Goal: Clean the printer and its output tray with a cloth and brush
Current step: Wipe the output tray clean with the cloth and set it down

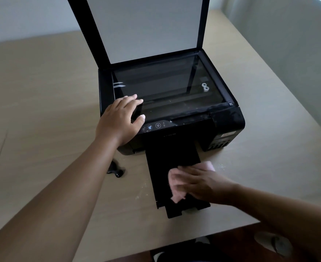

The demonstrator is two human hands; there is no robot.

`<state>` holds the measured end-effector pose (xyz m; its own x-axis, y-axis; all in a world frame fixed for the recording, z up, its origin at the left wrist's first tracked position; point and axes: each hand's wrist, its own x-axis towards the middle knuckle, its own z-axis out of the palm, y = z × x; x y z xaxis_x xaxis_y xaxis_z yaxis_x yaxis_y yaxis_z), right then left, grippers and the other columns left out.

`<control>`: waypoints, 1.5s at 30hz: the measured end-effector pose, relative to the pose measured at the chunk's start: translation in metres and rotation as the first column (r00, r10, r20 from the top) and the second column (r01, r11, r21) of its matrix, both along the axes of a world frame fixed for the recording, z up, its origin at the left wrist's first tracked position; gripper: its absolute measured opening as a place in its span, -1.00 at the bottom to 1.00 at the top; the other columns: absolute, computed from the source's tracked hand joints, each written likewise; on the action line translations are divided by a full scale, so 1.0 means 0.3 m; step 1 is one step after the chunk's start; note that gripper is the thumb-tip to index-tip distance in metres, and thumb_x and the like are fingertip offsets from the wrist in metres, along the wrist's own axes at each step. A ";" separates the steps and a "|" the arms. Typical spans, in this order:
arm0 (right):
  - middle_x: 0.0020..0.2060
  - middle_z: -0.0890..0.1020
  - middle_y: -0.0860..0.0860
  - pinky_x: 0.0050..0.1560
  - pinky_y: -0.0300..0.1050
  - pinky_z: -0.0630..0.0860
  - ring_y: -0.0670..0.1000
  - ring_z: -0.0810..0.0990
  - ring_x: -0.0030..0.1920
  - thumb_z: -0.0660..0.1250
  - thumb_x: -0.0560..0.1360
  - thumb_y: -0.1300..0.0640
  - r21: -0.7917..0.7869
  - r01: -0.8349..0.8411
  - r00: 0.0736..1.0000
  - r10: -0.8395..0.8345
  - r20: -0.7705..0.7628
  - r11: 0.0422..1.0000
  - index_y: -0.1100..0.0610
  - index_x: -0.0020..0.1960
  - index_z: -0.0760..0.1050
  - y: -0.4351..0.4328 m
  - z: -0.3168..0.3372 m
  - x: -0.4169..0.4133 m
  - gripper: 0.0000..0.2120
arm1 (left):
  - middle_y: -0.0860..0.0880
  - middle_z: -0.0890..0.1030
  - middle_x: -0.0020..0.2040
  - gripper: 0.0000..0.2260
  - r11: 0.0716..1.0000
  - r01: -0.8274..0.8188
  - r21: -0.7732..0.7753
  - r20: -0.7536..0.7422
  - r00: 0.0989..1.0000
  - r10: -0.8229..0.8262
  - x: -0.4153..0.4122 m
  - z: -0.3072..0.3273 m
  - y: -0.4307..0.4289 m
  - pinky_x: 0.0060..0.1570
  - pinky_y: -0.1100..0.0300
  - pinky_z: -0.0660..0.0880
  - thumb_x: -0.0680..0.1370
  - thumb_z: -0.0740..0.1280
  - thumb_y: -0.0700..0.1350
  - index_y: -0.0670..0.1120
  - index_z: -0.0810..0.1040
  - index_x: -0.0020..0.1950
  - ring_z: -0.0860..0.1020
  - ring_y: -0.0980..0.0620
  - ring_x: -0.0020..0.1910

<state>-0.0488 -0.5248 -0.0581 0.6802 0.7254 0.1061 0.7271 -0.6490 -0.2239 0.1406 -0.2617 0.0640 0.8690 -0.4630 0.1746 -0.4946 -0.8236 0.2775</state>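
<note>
A black printer (227, 120) stands on the table with its scanner lid (146, 27) raised upright and the glass (167, 86) exposed. Its black output tray (161, 167) is pulled out toward me. My left hand (121, 118) rests flat on the printer's front left corner, fingers straight, thumb near the control buttons. My right hand (199, 181) presses a pink cloth (176, 188) onto the tray, fingers spread and blurred by motion. A black brush (116, 169) lies on the table left of the tray, partly hidden by my left forearm.
The beige table (42, 110) has light dust specks around the tray. Its near edge runs just below the tray's end. A wall rises behind the printer and another on the right. Footwear shows on the floor at the bottom right.
</note>
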 end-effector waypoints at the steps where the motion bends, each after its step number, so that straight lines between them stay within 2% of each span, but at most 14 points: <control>1: 0.52 0.29 0.05 0.32 0.20 0.45 0.15 0.23 0.53 0.19 0.60 0.04 0.002 0.048 0.998 -0.048 -0.031 0.999 -0.03 0.39 0.42 -0.055 0.002 -0.008 -0.64 | 0.12 0.34 0.49 -0.57 1.000 -0.001 -0.001 0.002 1.000 0.001 0.000 -0.001 0.000 0.44 0.02 0.20 0.55 0.18 0.12 0.10 0.37 0.42 0.23 0.07 0.47; 4: 0.51 0.30 0.09 0.34 0.19 0.45 0.10 0.19 0.55 0.18 0.64 0.09 0.127 0.310 0.951 -0.305 -0.056 0.942 0.11 0.40 0.42 -0.108 0.025 0.019 -0.66 | 0.13 0.34 0.48 -0.56 1.000 -0.001 -0.006 0.003 1.000 0.001 0.002 -0.002 0.000 0.43 0.01 0.21 0.54 0.16 0.14 0.11 0.37 0.41 0.23 0.06 0.47; 7: 0.37 0.49 0.06 0.33 0.11 0.43 0.09 0.36 0.46 0.05 0.67 -0.10 0.204 0.414 0.909 -0.417 -0.031 0.887 0.11 0.26 0.55 0.042 0.041 0.063 -0.58 | 0.12 0.34 0.48 -0.56 1.000 0.002 -0.007 0.004 1.000 -0.002 0.002 0.001 -0.002 0.43 0.01 0.21 0.54 0.16 0.13 0.10 0.38 0.41 0.24 0.06 0.47; 9: 0.24 0.56 -0.03 0.19 -0.02 0.45 0.02 0.48 0.35 0.11 0.63 -0.16 0.208 0.391 0.920 -0.389 -0.054 0.896 0.03 0.13 0.60 0.140 0.066 0.058 -0.62 | 0.12 0.34 0.48 -0.56 1.000 0.005 -0.009 0.014 1.000 -0.005 0.000 0.003 0.000 0.42 0.01 0.21 0.54 0.16 0.13 0.09 0.38 0.41 0.24 0.05 0.47; 12: 0.28 0.54 0.03 0.44 -0.25 0.16 -0.01 0.38 0.38 0.07 0.65 0.00 0.181 0.117 0.992 -0.105 -0.073 0.977 0.07 0.13 0.61 0.125 0.097 0.002 -0.65 | 0.11 0.34 0.49 -0.57 1.000 0.007 -0.005 0.015 1.000 -0.007 0.000 0.005 0.004 0.42 0.01 0.20 0.55 0.18 0.11 0.08 0.38 0.42 0.24 0.05 0.47; 13: 0.31 0.53 0.04 0.45 -0.30 0.09 -0.02 0.35 0.39 0.04 0.68 0.04 0.184 0.065 0.995 -0.050 -0.088 0.981 0.08 0.17 0.59 0.088 0.105 -0.015 -0.64 | 0.11 0.34 0.49 -0.56 1.000 0.006 -0.001 0.009 1.000 -0.006 -0.002 0.005 0.004 0.42 0.01 0.19 0.55 0.17 0.11 0.08 0.37 0.43 0.23 0.05 0.47; 15: 0.36 0.48 -0.01 0.42 -0.23 0.28 0.01 0.42 0.34 0.12 0.66 0.07 0.185 0.140 0.981 -0.111 -0.156 0.973 0.01 0.29 0.52 -0.007 0.100 -0.027 -0.72 | 0.09 0.34 0.49 -0.55 1.000 0.001 -0.007 -0.002 1.000 -0.001 -0.005 0.009 0.002 0.43 0.01 0.19 0.55 0.14 0.13 0.08 0.38 0.42 0.23 0.05 0.48; 17: 0.40 0.44 -0.03 0.22 0.04 0.52 0.12 0.52 0.25 0.22 0.63 0.11 0.168 0.267 0.956 -0.239 -0.169 0.949 -0.06 0.36 0.41 -0.069 0.092 -0.029 -0.68 | 0.04 0.36 0.48 -0.54 0.999 -0.003 -0.032 0.009 1.000 0.003 -0.023 0.019 0.001 0.43 0.02 0.20 0.55 0.11 0.15 0.05 0.40 0.42 0.27 0.01 0.47; 22: 0.37 0.47 -0.05 0.02 0.16 0.59 0.13 0.52 0.20 0.14 0.59 0.07 0.150 0.350 0.932 -0.328 -0.151 0.925 -0.12 0.35 0.40 -0.134 0.090 -0.073 -0.65 | -0.14 0.42 0.42 -0.45 0.982 0.184 0.040 0.202 0.961 -0.189 -0.229 -0.016 0.013 0.47 -0.09 0.13 0.53 0.19 0.20 -0.12 0.44 0.38 0.29 -0.18 0.45; 28: 0.33 0.50 -0.05 -0.02 0.14 0.58 0.13 0.53 0.14 0.23 0.54 0.17 0.187 0.382 0.920 -0.354 -0.167 0.905 -0.10 0.37 0.39 -0.112 0.072 -0.136 -0.58 | -0.12 0.51 0.22 -0.31 0.914 0.398 0.084 0.056 0.914 -0.403 -0.595 -0.240 0.073 0.21 -0.06 0.31 0.39 0.29 0.41 -0.10 0.49 0.26 0.43 -0.16 0.23; 31: 0.27 0.55 0.02 0.02 0.10 0.57 0.18 0.56 0.05 0.29 0.49 0.27 0.256 0.404 0.913 -0.369 -0.174 0.878 -0.03 0.33 0.42 -0.103 0.070 -0.153 -0.55 | -0.09 0.53 0.12 -0.36 0.932 0.351 0.090 0.035 0.934 -0.355 -0.660 -0.318 0.083 0.14 -0.03 0.37 0.40 0.31 0.40 -0.11 0.54 0.19 0.44 -0.11 0.14; 34: 0.23 0.57 0.03 0.06 0.06 0.55 0.16 0.56 0.06 0.24 0.53 0.20 0.288 0.458 0.888 -0.422 -0.180 0.841 0.02 0.31 0.47 -0.107 0.084 -0.155 -0.64 | -0.07 0.52 0.07 -0.47 0.975 0.224 0.016 0.014 0.974 -0.224 -0.666 -0.340 0.070 0.12 0.00 0.37 0.44 0.33 0.30 -0.11 0.54 0.14 0.43 -0.11 0.13; 41: 0.25 0.55 0.00 0.09 0.04 0.52 0.10 0.54 0.11 0.26 0.55 0.20 0.335 0.568 0.822 -0.538 -0.187 0.752 0.03 0.30 0.50 -0.070 0.091 -0.138 -0.66 | -0.01 0.46 0.08 -0.54 1.000 -0.001 -0.024 -0.135 0.991 -0.002 -0.626 -0.346 0.047 0.18 0.06 0.39 0.50 0.28 0.25 -0.08 0.49 0.20 0.40 -0.05 0.14; 45: 0.27 0.55 0.04 0.00 0.08 0.56 0.15 0.52 0.15 0.27 0.52 0.23 0.271 0.477 0.877 -0.474 -0.081 0.836 0.08 0.26 0.54 0.016 0.079 -0.125 -0.67 | -0.02 0.45 0.05 -0.63 0.993 -0.061 -0.103 -0.112 0.992 0.050 -0.619 -0.343 0.034 0.17 0.08 0.37 0.52 0.30 0.13 -0.10 0.49 0.18 0.41 -0.07 0.10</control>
